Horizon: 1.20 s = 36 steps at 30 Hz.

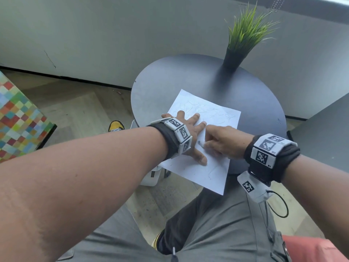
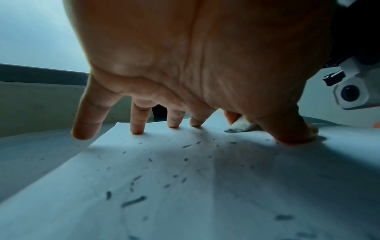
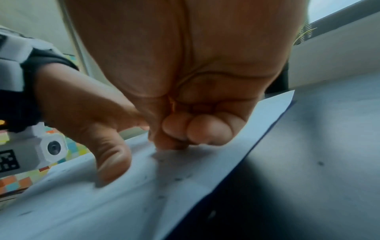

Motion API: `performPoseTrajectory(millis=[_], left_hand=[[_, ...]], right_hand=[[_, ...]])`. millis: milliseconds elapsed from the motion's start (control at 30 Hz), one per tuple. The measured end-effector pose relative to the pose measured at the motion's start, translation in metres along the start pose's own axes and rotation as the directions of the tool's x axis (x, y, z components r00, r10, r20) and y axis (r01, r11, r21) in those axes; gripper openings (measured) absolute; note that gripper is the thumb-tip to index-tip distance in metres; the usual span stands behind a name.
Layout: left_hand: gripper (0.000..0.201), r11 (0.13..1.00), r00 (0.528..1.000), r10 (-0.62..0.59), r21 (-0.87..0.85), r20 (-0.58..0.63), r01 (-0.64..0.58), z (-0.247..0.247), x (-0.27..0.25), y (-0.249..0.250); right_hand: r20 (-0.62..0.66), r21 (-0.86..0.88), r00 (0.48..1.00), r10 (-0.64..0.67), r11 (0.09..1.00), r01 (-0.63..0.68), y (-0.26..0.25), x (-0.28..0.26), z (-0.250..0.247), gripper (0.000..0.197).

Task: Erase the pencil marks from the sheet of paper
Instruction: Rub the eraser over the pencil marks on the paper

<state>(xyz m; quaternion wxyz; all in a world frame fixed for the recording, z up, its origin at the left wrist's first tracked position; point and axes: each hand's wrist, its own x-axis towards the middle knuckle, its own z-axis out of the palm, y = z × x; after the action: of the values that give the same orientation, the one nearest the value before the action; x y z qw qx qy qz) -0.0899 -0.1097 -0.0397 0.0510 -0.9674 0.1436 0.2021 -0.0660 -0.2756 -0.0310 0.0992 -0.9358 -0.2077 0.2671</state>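
Observation:
A white sheet of paper [image 1: 213,173] [image 2: 185,186] [image 3: 102,203] lies on the round dark table [image 1: 188,76], its near corner hanging over the edge. Faint pencil marks [image 1: 204,108] cover its far half. My left hand [image 1: 188,135] [image 2: 185,65] presses flat on the sheet with fingers spread; its thumb [image 3: 111,162] shows in the right wrist view. Just to its right, my right hand [image 1: 222,142] [image 3: 185,97] pinches a small white eraser [image 1: 200,143] [image 2: 240,127] with its grey tip on the paper. Dark eraser crumbs [image 2: 133,200] dot the sheet.
A green plant in a black pot [image 1: 233,57] stands at the table's far edge. A chequered multicoloured block [image 1: 17,114] sits on the floor at left, and a grey surface [image 1: 321,133] adjoins the table at right. My legs are under the table's near edge.

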Motion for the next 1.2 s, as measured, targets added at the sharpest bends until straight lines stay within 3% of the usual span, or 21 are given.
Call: performPoseTrajectory(millis=[33,167,200,300,333,467,600,667,733,767,900,933,1033,1067,1200], left_hand=[[0.128,1.000,1.000,-0.002,0.004,0.002,0.002,0.000,0.000,0.000],[0.128,1.000,1.000,-0.007,0.005,0.006,0.007,0.001,0.002,0.000],[0.128,1.000,1.000,-0.003,0.002,0.006,0.003,0.001,0.001,0.000],[0.129,1.000,1.000,0.017,-0.009,0.014,-0.016,0.001,0.000,-0.001],[0.129,1.000,1.000,0.018,-0.012,0.016,-0.018,0.001,0.001,-0.001],[0.127,1.000,1.000,0.009,-0.001,0.007,-0.009,0.002,0.001,0.000],[0.126,1.000,1.000,0.023,-0.013,0.010,-0.023,0.002,0.000,-0.003],[0.126,1.000,1.000,0.020,-0.003,0.014,-0.020,0.001,0.001,-0.001],[0.127,1.000,1.000,0.010,0.008,0.011,-0.010,0.002,0.001,0.000],[0.127,1.000,1.000,0.007,0.010,0.013,-0.007,0.002,0.000,0.000],[0.127,1.000,0.999,0.020,-0.010,0.025,-0.020,0.000,0.001,-0.003],[0.128,1.000,0.999,0.018,-0.004,0.027,-0.017,0.000,0.002,-0.003],[0.131,1.000,0.999,0.007,0.016,0.045,-0.008,-0.001,0.004,-0.003],[0.131,1.000,0.999,0.013,0.018,0.050,-0.014,-0.001,0.004,-0.004],[0.132,0.999,0.996,0.046,0.015,0.073,-0.047,-0.002,0.004,-0.011]], right_hand=[[-0.005,-0.003,1.000,0.006,1.000,-0.006,0.000,0.001,-0.001,0.019],[-0.256,0.060,0.954,0.154,0.988,-0.143,0.008,0.007,-0.006,0.021],[-0.234,0.032,0.964,0.123,0.992,-0.118,0.004,0.005,-0.003,0.020],[-0.011,-0.039,0.996,-0.083,0.996,0.082,-0.010,-0.002,0.008,0.012],[-0.004,-0.034,0.996,-0.093,0.995,0.092,-0.009,-0.002,0.006,0.007],[-0.271,0.025,0.959,0.087,0.996,-0.083,0.006,0.009,-0.007,0.014],[0.002,-0.042,0.988,-0.151,0.988,0.151,-0.008,0.003,0.004,0.011],[-0.089,-0.016,0.994,-0.069,0.998,0.068,-0.003,0.008,-0.003,0.011],[-0.251,0.003,0.967,0.045,0.999,-0.046,0.003,0.014,-0.010,0.012],[-0.272,-0.012,0.961,0.049,0.998,-0.054,0.002,0.014,-0.009,0.011],[0.003,-0.046,0.988,-0.157,0.986,0.157,-0.005,0.004,-0.001,0.009],[-0.001,-0.035,0.988,-0.155,0.987,0.155,-0.002,0.004,-0.003,0.008],[-0.227,0.027,0.974,0.008,1.000,-0.002,0.012,0.007,-0.013,0.012],[-0.255,0.014,0.967,0.005,1.000,-0.002,0.013,0.006,-0.012,0.015],[0.037,-0.112,0.977,-0.209,0.971,0.212,0.001,-0.008,0.002,0.019]])
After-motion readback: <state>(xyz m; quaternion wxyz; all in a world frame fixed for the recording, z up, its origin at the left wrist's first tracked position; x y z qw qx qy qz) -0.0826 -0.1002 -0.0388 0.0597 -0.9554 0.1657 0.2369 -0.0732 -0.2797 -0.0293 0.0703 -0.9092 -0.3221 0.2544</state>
